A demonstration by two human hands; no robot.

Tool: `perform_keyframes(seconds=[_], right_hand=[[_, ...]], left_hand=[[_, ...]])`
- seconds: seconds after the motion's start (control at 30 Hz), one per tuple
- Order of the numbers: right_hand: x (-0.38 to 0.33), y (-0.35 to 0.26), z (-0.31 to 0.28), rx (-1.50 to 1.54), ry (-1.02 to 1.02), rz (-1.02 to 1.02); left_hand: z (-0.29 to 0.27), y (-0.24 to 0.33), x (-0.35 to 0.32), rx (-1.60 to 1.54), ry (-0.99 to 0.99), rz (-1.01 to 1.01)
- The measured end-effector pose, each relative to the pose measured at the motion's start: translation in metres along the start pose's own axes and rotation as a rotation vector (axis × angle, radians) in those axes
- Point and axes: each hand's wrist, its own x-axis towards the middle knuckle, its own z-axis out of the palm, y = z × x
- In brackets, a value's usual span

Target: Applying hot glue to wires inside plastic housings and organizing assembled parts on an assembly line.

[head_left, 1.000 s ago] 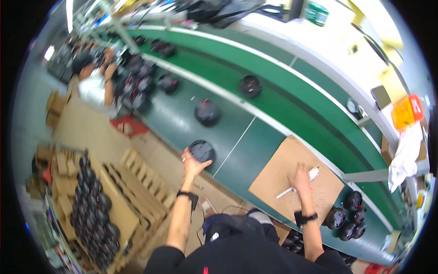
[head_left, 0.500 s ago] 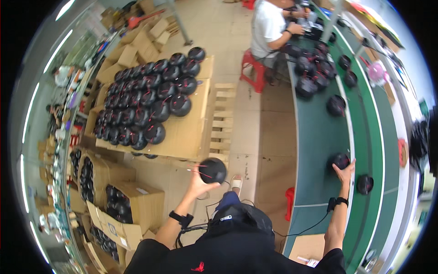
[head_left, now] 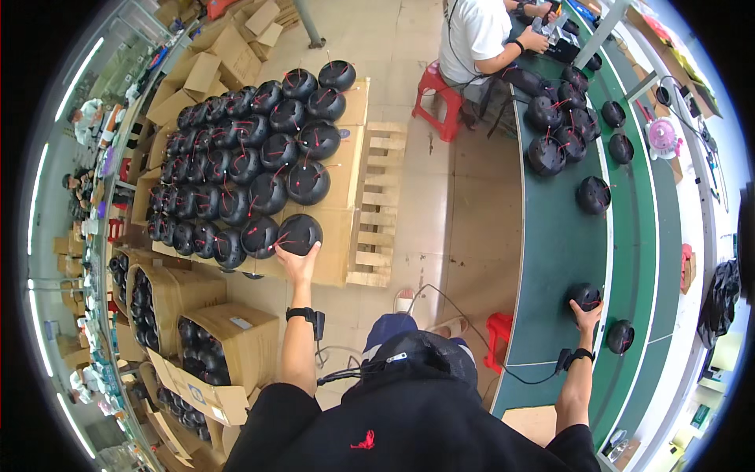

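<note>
My left hand [head_left: 297,262] reaches out to the left, fingers round the near side of a black round shell [head_left: 301,232] with red wires. That shell is at the near right corner of several rows of similar black shells [head_left: 268,192] on a cardboard-topped stack [head_left: 334,252]. On the right, my right hand [head_left: 587,316] grips another black round shell [head_left: 583,296] at the green bench [head_left: 550,259]. Its thumb and fingers wrap the near edge of the shell. A further shell [head_left: 620,337] lies just right of that hand on the green belt.
A co-worker in a white shirt [head_left: 480,39] sits on a red stool [head_left: 437,98] at the bench's far end, beside a cluster of shells [head_left: 562,130]. Open cartons [head_left: 244,338] filled with shells stand at the left. A wooden pallet [head_left: 380,185] borders the stack. Cables trail near my feet.
My left hand has carried its shell leftward and forward from beside my body to the rows on the stack. My right hand stays on its shell at the bench.
</note>
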Motion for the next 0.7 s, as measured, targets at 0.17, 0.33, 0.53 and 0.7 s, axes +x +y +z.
perform_keyframes(seconds=[0.17, 0.33, 0.53, 0.7], right_hand=[[-0.002, -0.002, -0.005, 0.064, 0.017, -0.068], [-0.019, -0.009, -0.042, -0.073, 0.149, -0.157], [-0.064, -0.081, -0.001, 0.117, 0.001, -0.285], [-0.064, -0.097, -0.024, 0.218, 0.116, -0.157]], left_hand=[[0.008, -0.022, 0.026, -0.144, 0.028, 0.236], [0.037, 0.002, 0.016, 0.178, -0.175, 0.346], [-0.032, -0.134, 0.006, -0.045, -1.014, -0.326], [0.052, -0.011, -0.113, 0.237, -1.290, 0.071]])
